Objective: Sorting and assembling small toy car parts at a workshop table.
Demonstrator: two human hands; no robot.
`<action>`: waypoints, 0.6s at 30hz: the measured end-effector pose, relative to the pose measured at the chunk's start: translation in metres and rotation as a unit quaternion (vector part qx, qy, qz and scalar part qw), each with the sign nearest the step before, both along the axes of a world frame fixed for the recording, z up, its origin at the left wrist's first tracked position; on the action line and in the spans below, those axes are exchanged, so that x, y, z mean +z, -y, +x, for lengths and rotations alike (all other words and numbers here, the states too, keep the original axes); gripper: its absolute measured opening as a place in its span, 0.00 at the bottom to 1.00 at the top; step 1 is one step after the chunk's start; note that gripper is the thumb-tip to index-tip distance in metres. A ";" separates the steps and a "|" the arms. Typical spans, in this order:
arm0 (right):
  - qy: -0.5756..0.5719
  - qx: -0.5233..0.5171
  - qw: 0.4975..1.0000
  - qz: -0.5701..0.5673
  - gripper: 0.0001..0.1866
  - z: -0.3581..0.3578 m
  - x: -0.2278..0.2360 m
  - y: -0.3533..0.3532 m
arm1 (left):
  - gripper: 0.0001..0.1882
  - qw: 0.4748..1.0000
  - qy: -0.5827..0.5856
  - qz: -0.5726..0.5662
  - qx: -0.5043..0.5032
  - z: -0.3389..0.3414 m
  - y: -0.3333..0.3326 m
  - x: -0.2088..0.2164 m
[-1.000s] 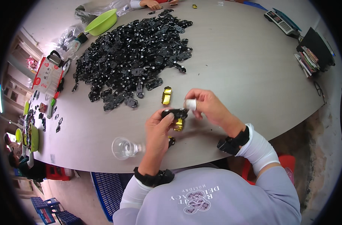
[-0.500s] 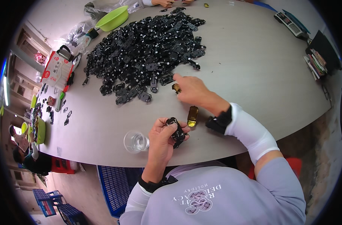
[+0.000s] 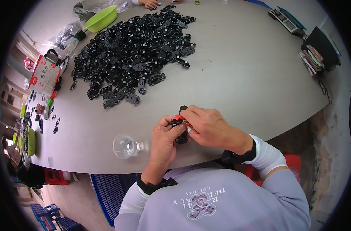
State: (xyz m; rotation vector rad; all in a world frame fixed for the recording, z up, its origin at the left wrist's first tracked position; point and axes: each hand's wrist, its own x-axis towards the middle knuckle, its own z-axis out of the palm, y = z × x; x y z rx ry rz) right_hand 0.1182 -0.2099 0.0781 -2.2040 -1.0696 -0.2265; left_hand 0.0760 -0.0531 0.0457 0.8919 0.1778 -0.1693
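I see the left hand (image 3: 164,139) grasping the black car part (image 3: 181,138), long axis toward the table's (image 3: 241,69) near edge; right hand (image 3: 210,124) touches its right side, grip unclear.

We see pile (image 3: 133,54) on table (image 3: 237,73), beyond and mostly left of left hand (image 3: 164,140) and right hand (image 3: 212,125); part (image 3: 182,138) between both. We mark cup (image 3: 125,147) left of left hand, basin (image 3: 100,18) behind pile, box (image 3: 44,76) left of pile. Scale (image 3: 285,21) far right, books (image 3: 312,58) nearer, same side. Crate (image 3: 110,188) below near edge, left of torso (image 3: 221,192).
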 end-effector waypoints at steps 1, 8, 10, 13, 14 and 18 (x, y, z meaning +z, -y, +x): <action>-0.017 0.012 1.000 0.004 0.13 -0.001 0.001 0.000 | 0.07 1.000 0.016 0.005 0.017 0.000 0.001 -0.003; -0.095 0.035 0.986 0.131 0.17 -0.002 -0.018 0.003 | 0.07 0.997 0.044 0.022 0.055 0.001 0.005 -0.003; -0.117 0.041 0.985 0.119 0.16 0.002 -0.012 0.007 | 0.07 0.997 0.042 0.039 0.042 0.001 0.002 -0.007; -0.238 0.020 0.963 0.127 0.14 0.005 0.005 0.014 | 0.06 0.998 0.027 0.053 0.026 0.001 0.005 0.002; -0.335 -0.005 0.931 0.145 0.13 0.006 0.009 0.016 | 0.06 0.998 0.013 0.051 0.027 0.001 0.006 0.006; -0.425 0.005 0.864 0.269 0.15 0.000 0.007 0.028 | 0.11 0.996 0.006 0.080 0.029 0.005 0.006 0.008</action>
